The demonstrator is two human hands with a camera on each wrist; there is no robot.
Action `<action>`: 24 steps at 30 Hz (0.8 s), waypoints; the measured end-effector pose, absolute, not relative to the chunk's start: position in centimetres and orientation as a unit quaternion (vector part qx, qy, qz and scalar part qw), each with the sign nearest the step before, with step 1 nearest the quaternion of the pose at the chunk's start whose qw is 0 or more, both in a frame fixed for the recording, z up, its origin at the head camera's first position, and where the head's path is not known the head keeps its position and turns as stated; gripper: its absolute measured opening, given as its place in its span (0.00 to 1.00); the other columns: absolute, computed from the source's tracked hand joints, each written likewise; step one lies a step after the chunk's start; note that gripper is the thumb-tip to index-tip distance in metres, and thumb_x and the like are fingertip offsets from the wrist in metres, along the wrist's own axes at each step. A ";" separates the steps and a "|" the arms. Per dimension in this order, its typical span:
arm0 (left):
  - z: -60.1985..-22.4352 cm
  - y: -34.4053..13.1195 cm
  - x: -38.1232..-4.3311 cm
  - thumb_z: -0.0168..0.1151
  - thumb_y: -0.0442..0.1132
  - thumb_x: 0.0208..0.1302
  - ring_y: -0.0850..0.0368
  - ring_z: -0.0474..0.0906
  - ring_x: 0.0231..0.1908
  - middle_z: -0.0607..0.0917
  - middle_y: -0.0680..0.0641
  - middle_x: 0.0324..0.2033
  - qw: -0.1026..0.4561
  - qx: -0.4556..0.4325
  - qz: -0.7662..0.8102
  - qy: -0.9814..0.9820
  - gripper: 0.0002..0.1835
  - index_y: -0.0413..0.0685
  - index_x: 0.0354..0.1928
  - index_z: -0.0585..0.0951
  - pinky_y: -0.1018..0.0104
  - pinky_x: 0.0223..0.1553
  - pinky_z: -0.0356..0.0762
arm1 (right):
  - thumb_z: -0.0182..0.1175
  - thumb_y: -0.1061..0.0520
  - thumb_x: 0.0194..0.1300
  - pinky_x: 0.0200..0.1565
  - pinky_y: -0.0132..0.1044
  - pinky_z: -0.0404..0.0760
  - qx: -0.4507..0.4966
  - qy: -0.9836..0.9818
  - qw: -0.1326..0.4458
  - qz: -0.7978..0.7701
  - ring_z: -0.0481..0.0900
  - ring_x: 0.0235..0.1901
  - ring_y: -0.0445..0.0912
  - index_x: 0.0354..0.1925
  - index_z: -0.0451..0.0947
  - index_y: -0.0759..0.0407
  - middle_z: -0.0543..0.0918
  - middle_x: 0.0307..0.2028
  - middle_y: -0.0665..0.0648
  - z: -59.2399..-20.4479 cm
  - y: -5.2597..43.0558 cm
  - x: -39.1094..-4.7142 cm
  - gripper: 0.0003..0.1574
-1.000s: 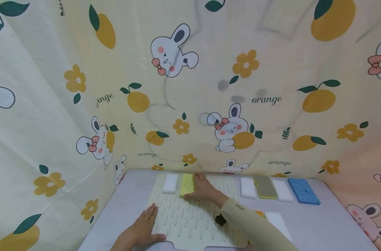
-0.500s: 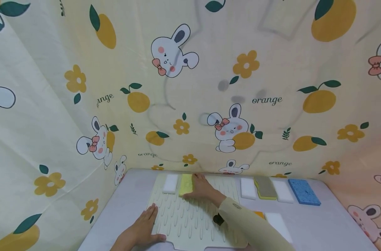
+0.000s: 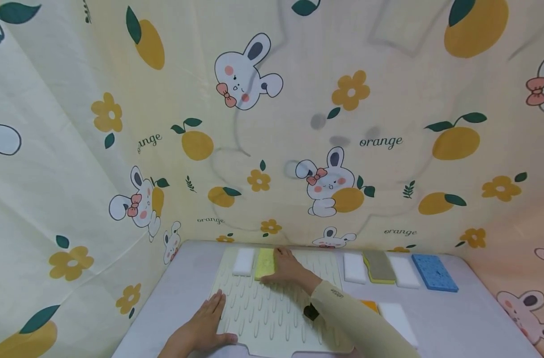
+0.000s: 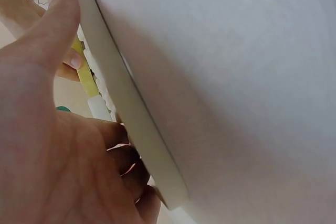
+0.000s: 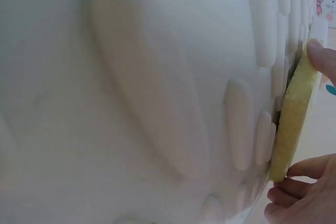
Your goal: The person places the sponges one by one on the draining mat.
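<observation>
A yellow sponge (image 3: 265, 264) lies on the far part of a cream ridged draining board (image 3: 249, 318). My right hand (image 3: 291, 268) holds it by its ends, thumb at the near end and fingers at the far end; the right wrist view shows the sponge (image 5: 294, 119) flat on the ridges in this grip. A white sponge (image 3: 243, 262) lies just left of it on the board. My left hand (image 3: 205, 323) rests against the board's left edge with fingers extended. In the left wrist view the thumb and fingers of that hand (image 4: 63, 129) touch the board's rim (image 4: 126, 103).
Right of the board stand a white sponge (image 3: 354, 268), a grey-and-yellow sponge (image 3: 379, 267), another white one (image 3: 404, 272) and a blue sponge (image 3: 434, 273). Nearer, an orange item (image 3: 370, 306) and a white block (image 3: 397, 320) are partly behind the right sleeve. A patterned curtain (image 3: 290, 199) encloses the table.
The right hand and the yellow sponge have shifted very slightly left, with the sleeve following. My left hand stays in place at the board's edge.
</observation>
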State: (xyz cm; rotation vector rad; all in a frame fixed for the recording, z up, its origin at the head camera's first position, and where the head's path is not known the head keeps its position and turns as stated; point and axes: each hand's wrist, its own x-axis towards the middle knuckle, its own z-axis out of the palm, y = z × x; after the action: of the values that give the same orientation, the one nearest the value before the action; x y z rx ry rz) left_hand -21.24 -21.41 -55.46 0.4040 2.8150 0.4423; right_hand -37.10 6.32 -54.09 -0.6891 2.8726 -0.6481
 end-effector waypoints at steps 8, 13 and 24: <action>-55.4 -21.4 -21.3 0.72 0.73 0.58 0.33 0.50 0.83 0.54 0.28 0.83 0.127 0.139 0.152 0.970 0.67 0.27 0.81 0.57 0.36 0.81 0.51 | 0.74 0.23 0.59 0.80 0.60 0.59 -0.232 0.946 0.073 -0.214 0.55 0.81 0.66 0.82 0.51 0.74 0.58 0.81 0.72 -54.5 6.5 -37.5 0.80; -55.3 -21.3 -21.1 0.73 0.71 0.59 0.32 0.51 0.82 0.54 0.27 0.82 0.121 0.148 0.158 0.969 0.66 0.25 0.80 0.57 0.35 0.81 0.52 | 0.76 0.27 0.59 0.80 0.60 0.58 -0.247 0.942 0.073 -0.213 0.53 0.81 0.67 0.82 0.50 0.75 0.56 0.81 0.74 -54.1 6.9 -37.2 0.79; -55.7 -21.4 -21.2 0.72 0.72 0.59 0.32 0.50 0.83 0.54 0.28 0.82 0.126 0.141 0.158 0.969 0.67 0.26 0.81 0.57 0.35 0.81 0.51 | 0.75 0.32 0.65 0.79 0.59 0.62 -0.263 0.937 0.053 -0.222 0.55 0.81 0.66 0.82 0.50 0.74 0.56 0.82 0.73 -53.2 8.6 -36.3 0.73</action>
State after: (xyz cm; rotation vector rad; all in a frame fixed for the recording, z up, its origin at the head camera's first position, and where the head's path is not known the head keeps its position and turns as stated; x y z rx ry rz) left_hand -21.21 -21.36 -55.66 0.4104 2.8236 0.4588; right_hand -36.29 8.59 -53.15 -0.8004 2.8486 -0.6740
